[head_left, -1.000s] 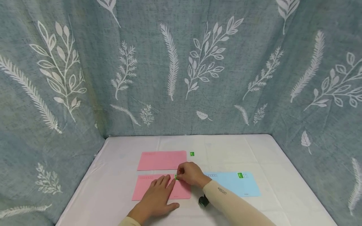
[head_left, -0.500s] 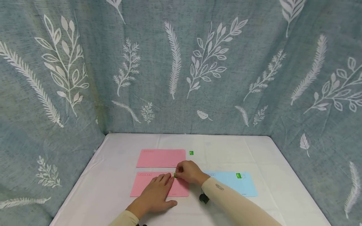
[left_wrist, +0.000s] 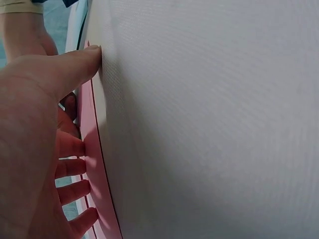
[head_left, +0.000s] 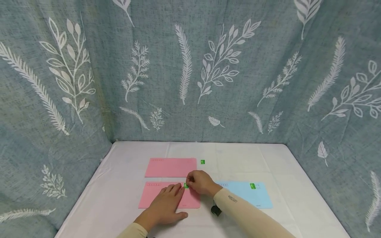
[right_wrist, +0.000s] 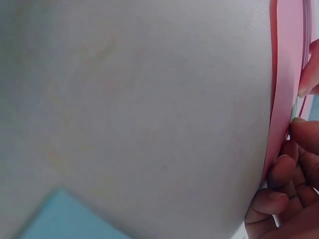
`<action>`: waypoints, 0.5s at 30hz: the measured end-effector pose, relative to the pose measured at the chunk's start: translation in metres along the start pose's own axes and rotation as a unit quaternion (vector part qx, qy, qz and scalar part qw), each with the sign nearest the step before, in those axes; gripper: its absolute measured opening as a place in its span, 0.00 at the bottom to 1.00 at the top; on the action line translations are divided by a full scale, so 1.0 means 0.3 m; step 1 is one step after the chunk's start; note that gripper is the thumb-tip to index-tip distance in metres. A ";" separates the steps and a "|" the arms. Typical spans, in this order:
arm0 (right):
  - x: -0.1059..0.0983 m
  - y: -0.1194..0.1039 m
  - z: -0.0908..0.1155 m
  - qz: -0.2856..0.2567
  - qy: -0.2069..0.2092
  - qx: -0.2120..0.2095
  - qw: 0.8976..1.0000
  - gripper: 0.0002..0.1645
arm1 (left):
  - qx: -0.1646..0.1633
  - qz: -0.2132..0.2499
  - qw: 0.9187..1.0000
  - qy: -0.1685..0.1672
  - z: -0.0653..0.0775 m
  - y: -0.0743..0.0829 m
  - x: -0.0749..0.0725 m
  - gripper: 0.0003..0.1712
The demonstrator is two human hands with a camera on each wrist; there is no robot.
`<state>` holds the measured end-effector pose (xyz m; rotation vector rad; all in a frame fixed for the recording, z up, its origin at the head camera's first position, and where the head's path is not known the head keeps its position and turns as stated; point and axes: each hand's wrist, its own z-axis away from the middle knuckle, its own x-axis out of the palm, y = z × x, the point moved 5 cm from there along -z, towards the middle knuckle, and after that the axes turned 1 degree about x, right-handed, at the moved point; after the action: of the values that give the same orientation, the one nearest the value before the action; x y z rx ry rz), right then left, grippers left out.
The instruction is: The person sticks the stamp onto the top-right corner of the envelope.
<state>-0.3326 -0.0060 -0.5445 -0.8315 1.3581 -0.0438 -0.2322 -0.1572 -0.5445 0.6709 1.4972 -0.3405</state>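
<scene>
My left hand [head_left: 166, 204] lies on the nearer pink envelope [head_left: 190, 200], its fingers extended and spread and its thumb on the white cloth. In the left wrist view the fingertips [left_wrist: 82, 189] rest on the pink paper. A small green stamp [head_left: 186, 185] is at the envelope's upper right, beside the left index fingertip. My right hand [head_left: 202, 181] has its fingers curled and pinches the stamp's right edge between thumb and index finger. Only a thin green sliver of the stamp [right_wrist: 294, 107] shows in the right wrist view.
Behind lies a second pink envelope [head_left: 171, 167], with another green stamp [head_left: 202, 162] on the cloth to its right. A blue envelope [head_left: 256, 196] bearing a green stamp [head_left: 252, 186] is partly under the right forearm. Patterned curtains [head_left: 166, 72] surround the white-covered table [head_left: 244, 158].
The head view has shifted slightly. Both hands keep nearly the same places, and more of the stamp shows beside the right fingertips than before.
</scene>
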 end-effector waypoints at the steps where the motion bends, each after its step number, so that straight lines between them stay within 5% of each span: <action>1: 0.002 0.002 0.001 -0.001 -0.001 0.001 1.000 0.11 | -0.001 0.002 1.000 -0.002 0.002 0.004 -0.003 0.55; 15: -0.008 0.000 0.004 -0.006 -0.015 0.003 1.000 0.07 | 0.013 -0.002 1.000 0.023 0.002 -0.009 0.017 0.55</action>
<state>-0.3320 -0.0043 -0.5425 -0.8319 1.3248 -0.0460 -0.2329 -0.1588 -0.5502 0.6996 1.5413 -0.3500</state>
